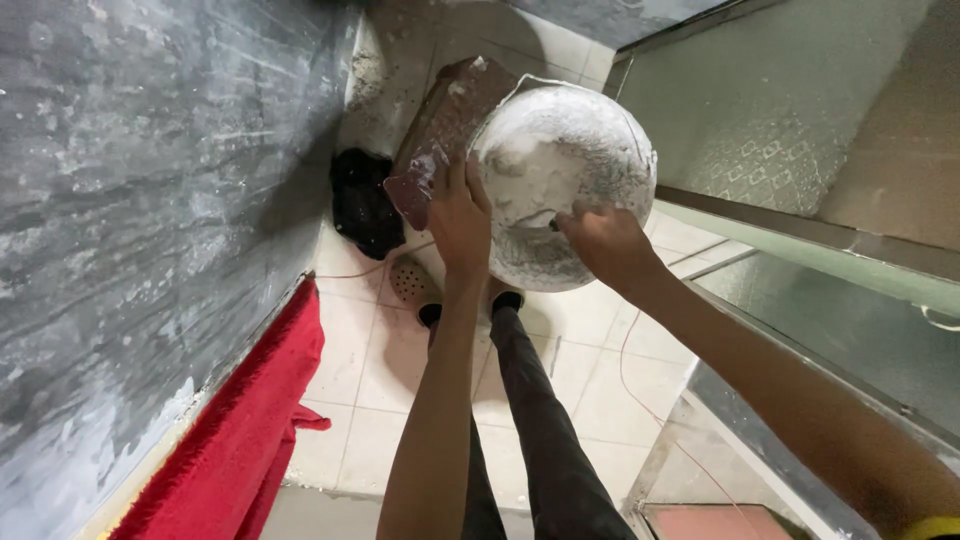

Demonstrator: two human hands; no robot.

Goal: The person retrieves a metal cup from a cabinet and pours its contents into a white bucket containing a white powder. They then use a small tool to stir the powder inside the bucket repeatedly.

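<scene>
Round metal bowl (565,165), caked inside with white powder, held up at chest height over the floor, tilted so the inside faces the camera. Seemingly mid-carry or mid-tip, gripped at two points on the rim; any further tilt calls for both grips staying firm and for clearing the panel just behind.

Around it, from biggest down:
- Dark grey streaked wall (130,200) along the left.
- Pale tiled floor (600,390) well below, dusted white near the corner.
- Frosted glass panels in metal frames (800,120) on the right.
- Red cloth (240,430) draped at the wall's foot.
- Reddish-brown flat board (440,130), smeared white, touching the bowl's left edge.
- Black crumpled cloth (362,205) in the corner.
- Left hand (458,215), fingers wrapped on the left rim; impossible to tell whether also pinching the board.
- Right hand (605,243), fingers hooked over the lower rim, tips hidden inside.
- Round floor drain (408,280) beside a dark shoe (507,299).

Bowl's underside and the board's far end out of sight.
</scene>
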